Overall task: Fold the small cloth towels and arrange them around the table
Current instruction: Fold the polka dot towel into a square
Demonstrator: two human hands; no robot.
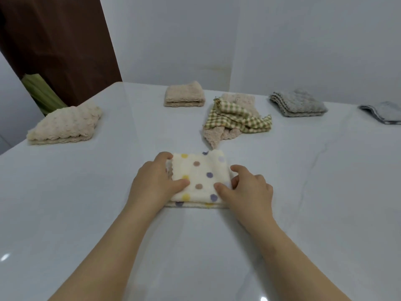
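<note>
Dotted towel point(200, 178), cream with yellow, brown and purple spots, lies folded on the white table point(303, 203), in the middle and near the person. The left hand point(155, 181) rests on its left side: the thumb presses on the top layer and the other fingers curl around the left edge. The right hand point(251, 190) is at the right side, thumb on the top near the front corner, index finger touching the right edge. Neither hand lifts the towel; both hold it flat against the table, with fingers bent but not closed into a fist.

Farther away other towels lie apart from each other. A cream towel point(65, 126) is folded at the left. A beige towel point(184, 94) is folded at the far edge. A checked towel point(236, 118), green and yellow, lies crumpled over a pink towel point(217, 134), not folded. A grey towel point(298, 103) is folded at the right, and a second grey towel point(384, 112) is at the right border, partly cut off.
</note>
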